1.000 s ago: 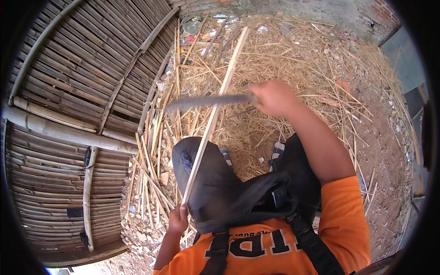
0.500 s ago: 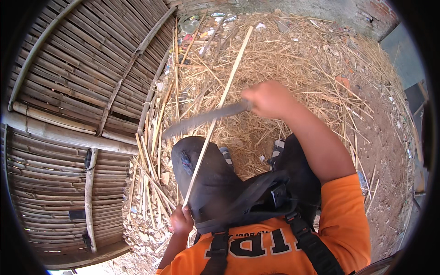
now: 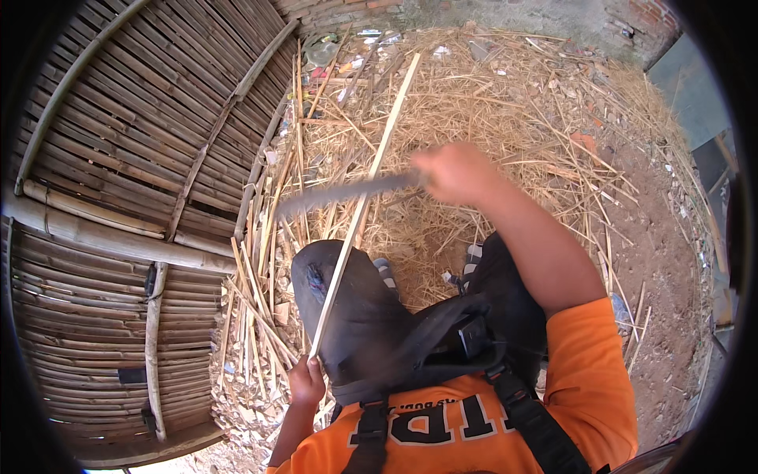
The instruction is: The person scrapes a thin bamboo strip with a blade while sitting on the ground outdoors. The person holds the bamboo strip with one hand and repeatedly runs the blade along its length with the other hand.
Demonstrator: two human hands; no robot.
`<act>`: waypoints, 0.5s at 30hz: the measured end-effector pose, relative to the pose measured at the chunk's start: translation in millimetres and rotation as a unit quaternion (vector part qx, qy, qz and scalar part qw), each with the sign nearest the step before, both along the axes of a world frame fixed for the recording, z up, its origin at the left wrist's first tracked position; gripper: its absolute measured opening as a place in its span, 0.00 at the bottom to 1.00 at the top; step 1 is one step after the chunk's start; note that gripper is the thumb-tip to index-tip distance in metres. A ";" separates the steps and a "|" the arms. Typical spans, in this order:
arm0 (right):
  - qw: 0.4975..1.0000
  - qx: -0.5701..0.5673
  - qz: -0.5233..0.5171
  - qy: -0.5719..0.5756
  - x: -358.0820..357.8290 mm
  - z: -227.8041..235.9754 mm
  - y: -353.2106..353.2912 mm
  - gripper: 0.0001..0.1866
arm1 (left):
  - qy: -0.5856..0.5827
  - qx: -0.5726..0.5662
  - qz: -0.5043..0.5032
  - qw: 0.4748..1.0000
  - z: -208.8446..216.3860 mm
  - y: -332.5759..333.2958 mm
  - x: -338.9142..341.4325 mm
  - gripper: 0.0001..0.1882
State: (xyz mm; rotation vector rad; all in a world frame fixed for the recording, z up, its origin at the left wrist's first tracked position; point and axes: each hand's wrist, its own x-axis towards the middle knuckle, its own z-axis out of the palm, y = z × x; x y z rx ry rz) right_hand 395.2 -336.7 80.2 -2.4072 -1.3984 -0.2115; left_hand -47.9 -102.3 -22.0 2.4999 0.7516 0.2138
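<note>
Pale, narrow strip (image 3: pixel 361 208): long axis ran obliquely, from the near end at lower left, beside the person's left hip, up and away to the far end, high in the view and somewhat right of the near end. It looked straight, passed over the left knee of the dark trousers (image 3: pixel 367 308), and its far end pointed out over the straw litter (image 3: pixel 489 118), away from the body.

Left hand (image 3: pixel 306 381): closed, thumb and fingers pinching the strip at its near end.

Right hand (image 3: pixel 454 174): closed in a fist about the grip of a long dark blade (image 3: pixel 332 194); the grip itself was mostly covered by the fingers. Right forearm reached forward from the orange sleeve (image 3: pixel 588 347).

Blade: long axis lay nearly crosswise to the strip, tip pointing left and slightly toward the body. The two crossed just beyond the knee; contact between them could not be told, the blade being blurred. Slatted bamboo wall (image 3: pixel 103 150) stood to the left.
</note>
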 end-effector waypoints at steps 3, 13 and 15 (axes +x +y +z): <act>0.994 -0.074 0.043 -0.069 2.6 0.4 8.0 0.07 | -0.002 0.019 0.001 1.000 -0.7 4.4 1.5 0.22; 0.947 0.112 -0.219 0.208 51.4 -2.7 -28.5 0.09 | 0.016 0.030 -0.002 0.999 -4.5 16.0 -13.8 0.20; 0.973 0.064 -0.146 0.166 32.1 -0.5 -22.8 0.07 | 0.016 0.017 -0.004 1.000 -8.5 15.1 -11.2 0.20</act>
